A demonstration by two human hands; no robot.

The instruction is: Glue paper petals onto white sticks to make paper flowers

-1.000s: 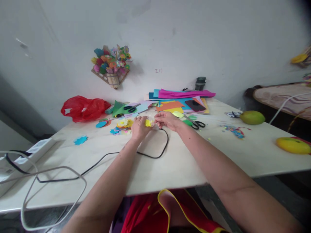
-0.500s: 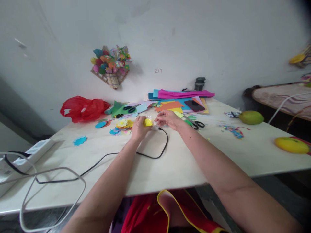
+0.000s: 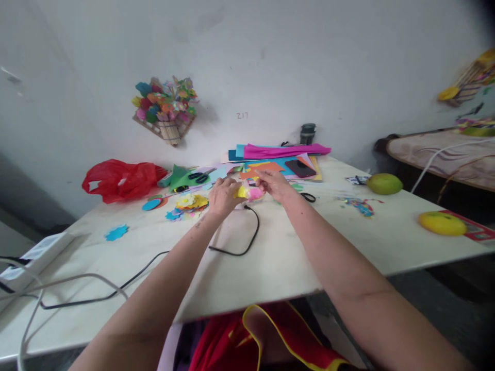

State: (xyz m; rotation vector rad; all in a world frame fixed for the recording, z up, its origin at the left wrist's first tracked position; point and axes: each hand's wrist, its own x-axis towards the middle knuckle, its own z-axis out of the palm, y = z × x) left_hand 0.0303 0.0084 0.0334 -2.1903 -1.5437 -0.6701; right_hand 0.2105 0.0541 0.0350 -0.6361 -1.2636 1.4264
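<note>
My left hand (image 3: 224, 198) is closed on a small clear plastic packet (image 3: 242, 192) with something bright yellow in it. Close by on the right, my right hand (image 3: 273, 184) has its fingertips pinched together at the packet's far side. A small pink piece (image 3: 255, 194) shows between the two hands; whether it lies inside the plastic I cannot tell. Left of my left hand lies a pile of cut foam or paper flowers (image 3: 191, 202), yellow on top with blue and pink beneath. Scissors with black handles (image 3: 308, 197) lie partly hidden behind my right forearm.
A black cable (image 3: 253, 239) loops across the white table (image 3: 270, 268). Coloured sheets and a phone (image 3: 299, 168) lie at the back. A red plastic bag (image 3: 119, 180) and a blue flower shape (image 3: 116, 233) are at left. Two mangoes (image 3: 443, 223) (image 3: 384, 183) lie at right.
A pink piece now shows between my hands beside the yellow. My right hand has shifted slightly and covers more of the scissors. The whole view has swung a little to the right.
</note>
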